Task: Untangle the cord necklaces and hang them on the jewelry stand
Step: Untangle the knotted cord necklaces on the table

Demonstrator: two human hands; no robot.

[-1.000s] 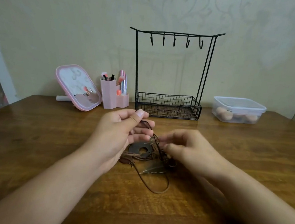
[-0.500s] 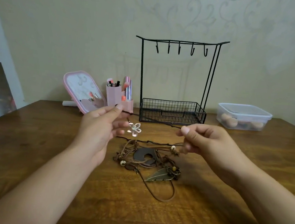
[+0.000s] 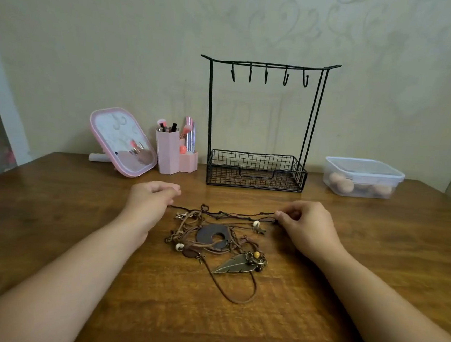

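Spanning the whole near view, the table (image 3: 53, 224) carries everything. At its far middle stands the stand (image 3: 260, 125), a black wire frame with a basket base; its five hooks (image 3: 267, 74) are all bare, so nothing is hung yet. Far right sits a lidded box (image 3: 364, 176); far left, a pink mirror (image 3: 121, 141) and a pink holder (image 3: 174, 156) of brushes.

Nearer, the left hand (image 3: 149, 200) and right hand (image 3: 306, 225) lie well apart with one dark cord (image 3: 223, 213) running between them just above the table. The right thumb and forefinger pinch its right end. The left fingers are curled at its left end, likely pinching it, though the contact itself is hidden.

Just near of that cord lies the tangle (image 3: 213, 242): brown cords wound around a dark ring pendant (image 3: 211, 237), a leaf pendant (image 3: 232, 263) and small beads. By my reading, one necklace is being drawn clear; the rest is knotted, and all the hanging remains.
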